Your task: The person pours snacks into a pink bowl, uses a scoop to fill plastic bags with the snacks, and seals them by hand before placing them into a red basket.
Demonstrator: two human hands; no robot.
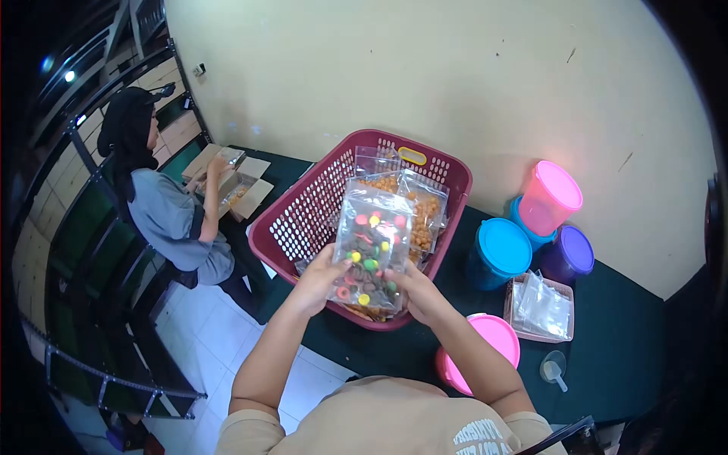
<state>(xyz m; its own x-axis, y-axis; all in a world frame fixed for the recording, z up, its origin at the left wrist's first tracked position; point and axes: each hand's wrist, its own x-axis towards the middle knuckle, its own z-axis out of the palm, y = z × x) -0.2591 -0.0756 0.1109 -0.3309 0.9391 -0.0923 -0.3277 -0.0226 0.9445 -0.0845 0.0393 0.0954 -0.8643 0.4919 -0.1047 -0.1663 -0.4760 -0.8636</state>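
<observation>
Both my hands hold a clear plastic bag of colourful round candies point(371, 254) upright over the near rim of a maroon perforated basket point(303, 220). My left hand point(318, 280) grips the bag's left lower edge. On the bag's right lower edge sits my right hand point(419, 294). Behind it, inside the basket, stand more clear bags of orange snacks point(426, 212).
On the dark green table point(629, 341) are a blue-lidded tub point(500, 254), a pink tub point(552, 197), a purple tub point(570, 254), a pink lid point(497, 337), a tray of empty clear bags point(540, 307) and a small scoop point(553, 370). A seated person point(163, 205) works at a cardboard box point(235, 182) on the left.
</observation>
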